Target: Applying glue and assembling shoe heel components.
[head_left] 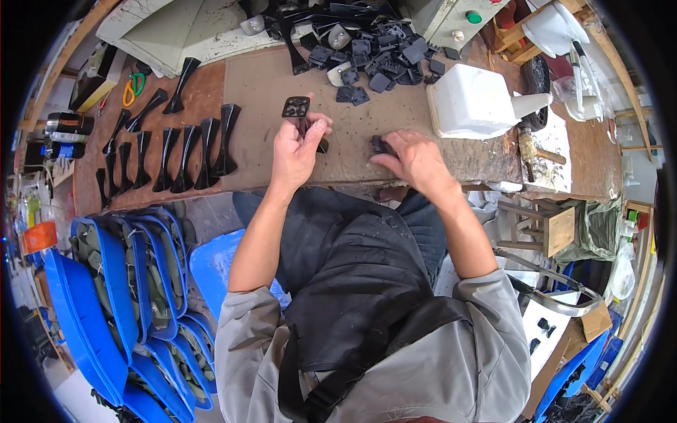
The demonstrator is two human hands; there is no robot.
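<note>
My left hand point(296, 151) is closed round a black flared plastic piece, waisted like a tall shoe heel. The wide end point(296, 108) of that flared piece faces up and shows a hollow, divided inside. Over the bench, to its right, my right hand point(416, 156) pinches a small dark grey piece point(379, 146), partly hidden by the fingers. Similar black flared pieces point(186, 156) stand in a row at the left, with a few more lying behind them. Beyond my hands is a heap of small dark grey square caps point(381, 56).
A white plastic container point(469, 102) with a spout stands on the brown bench point(254, 77) at the right, near a hammer point(546, 151). Orange-and-green-handled scissors point(132, 88) lie at the far left. Blue bins point(92, 310) full of greenish pieces stand below left.
</note>
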